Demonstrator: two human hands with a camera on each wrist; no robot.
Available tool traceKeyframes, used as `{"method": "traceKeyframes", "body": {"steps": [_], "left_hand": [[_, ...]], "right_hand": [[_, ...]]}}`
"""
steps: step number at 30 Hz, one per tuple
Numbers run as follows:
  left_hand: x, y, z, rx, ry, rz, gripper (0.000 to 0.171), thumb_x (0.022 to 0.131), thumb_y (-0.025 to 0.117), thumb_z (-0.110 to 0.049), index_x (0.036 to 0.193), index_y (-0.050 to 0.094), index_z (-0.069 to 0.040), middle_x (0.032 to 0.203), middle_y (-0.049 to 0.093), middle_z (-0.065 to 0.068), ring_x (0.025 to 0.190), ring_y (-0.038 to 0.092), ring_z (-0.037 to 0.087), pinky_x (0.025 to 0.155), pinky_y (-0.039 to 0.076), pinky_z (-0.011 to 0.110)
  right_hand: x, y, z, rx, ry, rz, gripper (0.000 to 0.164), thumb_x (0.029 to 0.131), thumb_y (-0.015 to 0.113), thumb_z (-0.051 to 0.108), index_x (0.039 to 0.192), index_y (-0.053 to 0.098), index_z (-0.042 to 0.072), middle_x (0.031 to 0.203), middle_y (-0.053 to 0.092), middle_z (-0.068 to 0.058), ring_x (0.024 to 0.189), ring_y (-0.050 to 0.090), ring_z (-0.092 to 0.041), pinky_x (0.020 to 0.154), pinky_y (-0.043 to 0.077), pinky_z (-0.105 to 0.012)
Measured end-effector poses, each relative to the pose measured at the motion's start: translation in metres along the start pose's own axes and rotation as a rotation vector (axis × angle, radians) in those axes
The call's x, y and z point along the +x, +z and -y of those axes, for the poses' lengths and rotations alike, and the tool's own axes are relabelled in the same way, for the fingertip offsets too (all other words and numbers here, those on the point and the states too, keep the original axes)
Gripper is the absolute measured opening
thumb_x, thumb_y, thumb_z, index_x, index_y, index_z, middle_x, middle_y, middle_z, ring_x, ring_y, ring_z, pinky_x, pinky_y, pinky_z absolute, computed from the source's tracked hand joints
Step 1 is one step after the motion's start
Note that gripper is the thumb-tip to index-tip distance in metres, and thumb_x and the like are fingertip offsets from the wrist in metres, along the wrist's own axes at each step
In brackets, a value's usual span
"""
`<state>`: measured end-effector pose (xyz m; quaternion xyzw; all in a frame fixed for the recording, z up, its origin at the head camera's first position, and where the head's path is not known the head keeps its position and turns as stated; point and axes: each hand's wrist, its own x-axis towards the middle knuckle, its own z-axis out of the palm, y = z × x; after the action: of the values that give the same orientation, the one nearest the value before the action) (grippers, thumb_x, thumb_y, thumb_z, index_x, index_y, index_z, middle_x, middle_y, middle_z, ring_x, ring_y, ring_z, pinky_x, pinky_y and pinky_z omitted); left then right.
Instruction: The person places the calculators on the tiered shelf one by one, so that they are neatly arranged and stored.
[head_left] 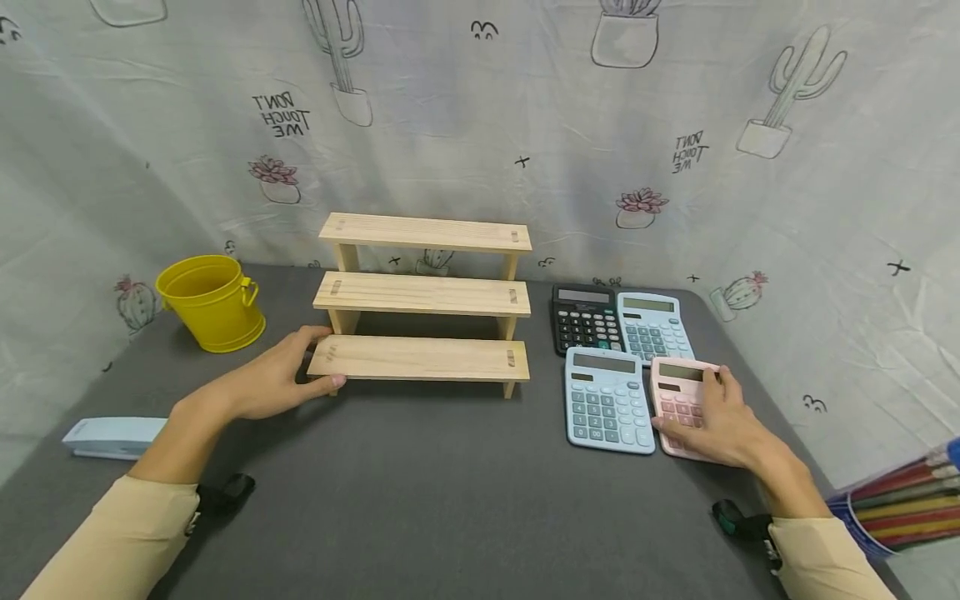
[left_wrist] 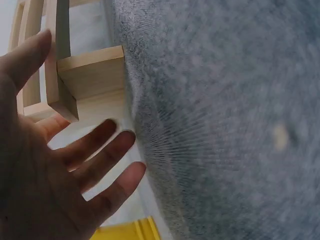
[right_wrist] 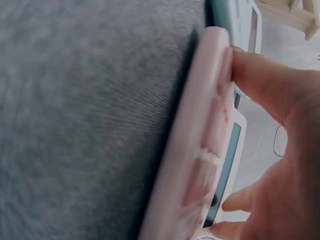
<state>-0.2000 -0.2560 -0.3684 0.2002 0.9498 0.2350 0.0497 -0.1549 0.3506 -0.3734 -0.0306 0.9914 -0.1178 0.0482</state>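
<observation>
A three-tier wooden step shelf [head_left: 420, 357] stands at the middle of the table. My left hand [head_left: 266, 379] holds the left end of its lowest plank [left_wrist: 62, 97] between thumb and index finger; the other fingers are spread. At the right, my right hand [head_left: 723, 425] grips a pink calculator [head_left: 678, 408] across its face, with the thumb at its left edge and fingertips near its upper right corner. In the right wrist view the thumb and two fingertips touch the calculator [right_wrist: 200, 135]. A light blue calculator [head_left: 609, 400] lies close to its left.
Behind these lie a black calculator [head_left: 585, 321] and another light blue calculator [head_left: 656, 325]. A yellow bucket [head_left: 213, 308] stands back left, and a pale blue stapler [head_left: 112, 437] lies nearer. At the right edge is a holder of colored pencils [head_left: 862, 525]. A printed curtain [head_left: 465, 150] hangs behind.
</observation>
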Motion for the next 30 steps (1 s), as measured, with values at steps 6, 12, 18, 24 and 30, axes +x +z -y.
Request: {"method": "traceKeyframes", "body": {"steps": [6, 12, 18, 24, 30], "left_hand": [[0.002, 0.003, 0.005, -0.130, -0.051, 0.082, 0.076, 0.093, 0.047, -0.056, 0.144, 0.012, -0.013, 0.130, 0.045, 0.019, 0.115, 0.048, 0.032, 0.089, 0.039, 0.051], [0.010, 0.005, 0.013, -0.212, -0.049, 0.108, 0.078, 0.093, 0.050, -0.053, 0.140, 0.011, -0.005, 0.134, 0.035, 0.024, 0.118, 0.044, 0.035, 0.093, 0.037, 0.053], [0.015, 0.003, 0.015, -0.237, -0.047, 0.133, 0.070, 0.091, 0.054, -0.052, 0.135, 0.015, -0.012, 0.132, 0.034, 0.021, 0.116, 0.044, 0.034, 0.091, 0.038, 0.050], [0.018, -0.002, 0.016, -0.262, -0.087, 0.223, 0.070, 0.092, 0.052, -0.053, 0.134, 0.012, -0.015, 0.136, 0.027, 0.023, 0.122, 0.036, 0.036, 0.091, 0.036, 0.049], [0.018, -0.003, 0.019, -0.271, -0.093, 0.256, 0.072, 0.093, 0.052, -0.051, 0.135, 0.009, -0.013, 0.136, 0.025, 0.023, 0.123, 0.032, 0.036, 0.091, 0.034, 0.049]], "right_hand": [[-0.001, -0.003, -0.002, -0.016, -0.026, 0.038, 0.126, 0.076, 0.065, 0.065, 0.140, -0.005, -0.019, 0.142, -0.001, -0.044, 0.114, 0.024, -0.069, 0.089, 0.029, -0.069], [0.000, -0.002, -0.003, -0.019, -0.009, 0.034, 0.130, 0.072, 0.069, 0.065, 0.139, -0.004, -0.019, 0.140, -0.004, -0.047, 0.115, 0.018, -0.071, 0.087, 0.025, -0.072], [0.000, 0.000, -0.009, 0.034, 0.031, -0.036, 0.127, 0.068, 0.076, 0.055, 0.144, -0.003, -0.010, 0.142, -0.001, -0.042, 0.109, 0.023, -0.069, 0.082, 0.026, -0.072], [-0.001, -0.001, -0.011, 0.098, 0.053, -0.132, 0.130, 0.068, 0.078, 0.051, 0.145, -0.010, -0.007, 0.147, -0.013, -0.035, 0.113, 0.018, -0.071, 0.082, 0.023, -0.074], [-0.002, -0.006, -0.001, 0.148, 0.026, -0.256, 0.129, 0.067, 0.080, 0.050, 0.149, -0.007, 0.003, 0.150, -0.005, -0.031, 0.116, 0.019, -0.067, 0.081, 0.022, -0.073]]}}
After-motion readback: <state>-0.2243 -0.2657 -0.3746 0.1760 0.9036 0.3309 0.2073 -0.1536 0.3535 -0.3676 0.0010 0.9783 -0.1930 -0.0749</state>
